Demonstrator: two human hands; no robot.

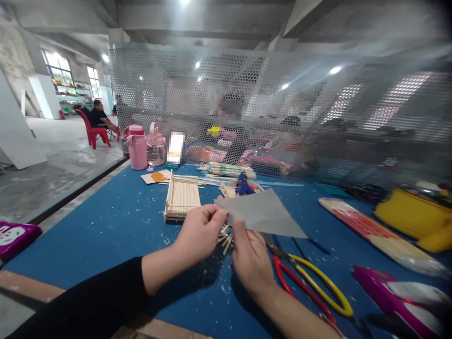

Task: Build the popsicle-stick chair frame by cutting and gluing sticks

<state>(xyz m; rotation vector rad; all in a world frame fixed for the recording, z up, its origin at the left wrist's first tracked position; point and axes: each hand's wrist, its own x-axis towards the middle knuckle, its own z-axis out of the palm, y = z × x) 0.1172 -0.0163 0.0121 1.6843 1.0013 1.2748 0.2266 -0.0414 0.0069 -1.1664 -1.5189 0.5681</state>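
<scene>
A grey sheet of paper (264, 213) is held up over the blue table, slanting away to the right. My right hand (251, 256) grips its near edge, thumb on top. My left hand (201, 230) is closed in a pinch at the sheet's left corner; whether a small piece is also in those fingers is hidden. Below and between the hands lie several short cut sticks (226, 239). Just beyond my left hand stands a small tray-like frame of wooden sticks (182, 194). Red-and-yellow-handled scissors (319, 282) lie beside my right wrist, their blades partly under the sheet.
Behind the sheet sit a second stick frame (229, 189) with a blue tool (243, 184) and bundled sticks (231, 170). Pink bottles (137, 149) and a lit phone (175, 147) stand along the perforated metal screen (169, 84). A long stick pack (374, 230) lies right.
</scene>
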